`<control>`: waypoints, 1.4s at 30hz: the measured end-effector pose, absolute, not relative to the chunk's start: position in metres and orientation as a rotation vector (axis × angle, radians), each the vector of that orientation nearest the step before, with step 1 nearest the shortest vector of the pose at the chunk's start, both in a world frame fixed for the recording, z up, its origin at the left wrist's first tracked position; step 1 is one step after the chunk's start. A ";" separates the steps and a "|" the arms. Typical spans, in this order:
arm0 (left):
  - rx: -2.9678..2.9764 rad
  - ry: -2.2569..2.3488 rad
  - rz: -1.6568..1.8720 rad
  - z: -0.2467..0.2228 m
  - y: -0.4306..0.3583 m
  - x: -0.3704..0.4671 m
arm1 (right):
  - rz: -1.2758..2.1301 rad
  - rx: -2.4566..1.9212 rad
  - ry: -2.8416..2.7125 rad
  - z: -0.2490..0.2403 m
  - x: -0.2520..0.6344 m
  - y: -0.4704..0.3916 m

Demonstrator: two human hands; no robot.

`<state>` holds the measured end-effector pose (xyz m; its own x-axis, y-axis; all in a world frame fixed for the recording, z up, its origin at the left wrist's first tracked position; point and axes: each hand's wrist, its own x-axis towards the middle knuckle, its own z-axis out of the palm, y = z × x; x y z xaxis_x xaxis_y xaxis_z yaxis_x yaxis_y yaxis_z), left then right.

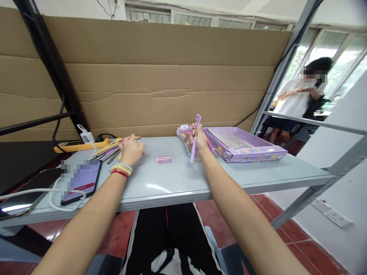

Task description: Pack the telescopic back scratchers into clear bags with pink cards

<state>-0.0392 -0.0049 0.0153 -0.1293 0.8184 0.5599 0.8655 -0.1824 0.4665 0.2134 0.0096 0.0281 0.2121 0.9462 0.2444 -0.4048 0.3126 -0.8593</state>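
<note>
On the grey table (pixel 169 179), my left hand (pixel 131 149) rests at the right end of a bundle of pens and pencils (pixel 110 151); its index finger reaches over them, and whether it grips one is hidden. My right hand (pixel 200 139) is closed on an upright light purple pen (pixel 194 143) with a curled top. Behind that hand lie pink packaged items (pixel 183 131), partly covered by it. A small pink eraser-like piece (pixel 163 159) lies between my hands. To the right sits an open purple box (pixel 252 152) with a clear plastic insert.
Two phones, one with a lit screen (pixel 83 179) and one dark (pixel 31 191), lie at the left with a white cable (pixel 53 191). A yellow object (pixel 83 146) sits behind. Cardboard (pixel 172 76) backs the table. A seated person (pixel 298 91) is beyond the right frame post.
</note>
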 end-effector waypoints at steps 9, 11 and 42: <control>-1.797 -2.196 -1.100 0.020 -0.006 -0.049 | 1.051 -1.049 -1.162 0.020 0.213 0.011; -1.735 -2.212 -0.986 0.016 -0.003 -0.057 | 0.939 -1.199 -1.342 0.017 0.210 0.011; -1.902 -2.402 -0.349 -0.001 0.011 -0.042 | 0.408 -1.529 -1.893 0.000 0.197 0.012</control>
